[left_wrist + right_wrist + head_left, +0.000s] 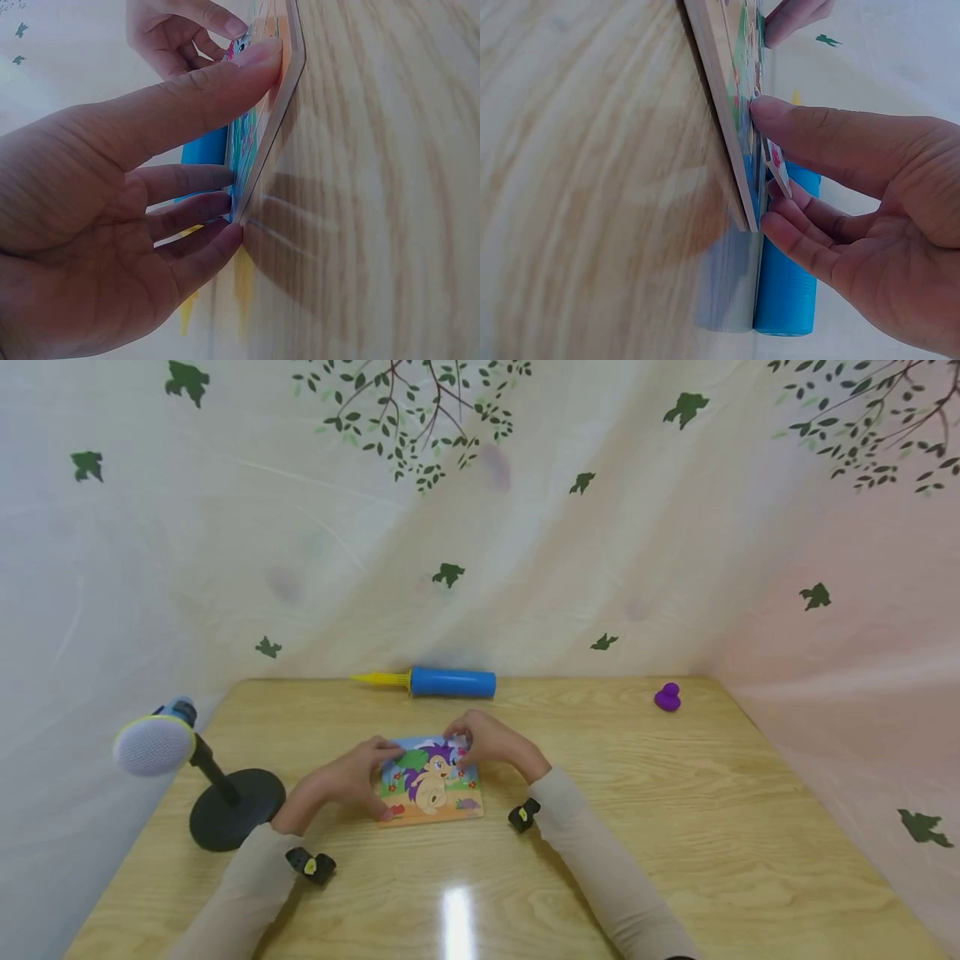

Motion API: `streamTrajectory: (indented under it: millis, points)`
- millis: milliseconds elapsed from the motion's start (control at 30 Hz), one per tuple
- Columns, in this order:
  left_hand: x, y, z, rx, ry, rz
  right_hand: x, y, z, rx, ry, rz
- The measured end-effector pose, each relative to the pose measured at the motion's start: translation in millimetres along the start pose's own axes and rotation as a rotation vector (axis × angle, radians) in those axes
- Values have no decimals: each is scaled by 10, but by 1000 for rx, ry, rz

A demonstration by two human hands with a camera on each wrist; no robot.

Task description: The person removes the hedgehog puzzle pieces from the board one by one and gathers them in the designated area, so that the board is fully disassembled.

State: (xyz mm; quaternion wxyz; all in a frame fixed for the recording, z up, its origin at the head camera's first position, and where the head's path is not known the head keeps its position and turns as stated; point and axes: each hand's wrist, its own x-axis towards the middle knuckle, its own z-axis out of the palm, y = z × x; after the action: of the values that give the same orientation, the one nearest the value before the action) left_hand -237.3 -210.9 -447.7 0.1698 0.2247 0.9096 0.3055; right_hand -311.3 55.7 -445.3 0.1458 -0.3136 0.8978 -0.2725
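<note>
A jigsaw puzzle board (431, 789) with a purple-haired cartoon hedgehog lies flat on the table. My left hand (352, 781) rests on its left side, thumb on the face near the lower corner and fingertips at the far edge; in the left wrist view those fingers are fairly straight. At the upper right corner, my right hand (491, 745) pinches a small puzzle piece (778, 171), tilted up from the board. Its thumb touches the board's face in the right wrist view. The piece's underside is partly hidden by fingers.
Behind the board lies a blue hand pump (453, 682) with a yellow nozzle. A toy microphone (156, 745) on a round black stand (236, 810) stands at the left. A small purple object (667, 697) sits at the back right of the wooden table (675, 810).
</note>
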Motion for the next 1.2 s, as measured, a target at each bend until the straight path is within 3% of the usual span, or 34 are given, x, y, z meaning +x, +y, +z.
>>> streamTrajectory:
  millis: [300, 800, 933, 1200]
  points:
    - [-8, -19, 13, 11, -11, -21, -46, -39, 32, -1, 10, 18]
    - [15, 2, 69, 8, -20, -1, -136, 39, -16, -30, 34, 49]
    - [-11, 9, 73, 25, -16, -7, -202, 85, -134, 6, 56, 39]
    - [10, 37, 22, 47, 5, -3, -442, 261, -609, 2, 106, 12]
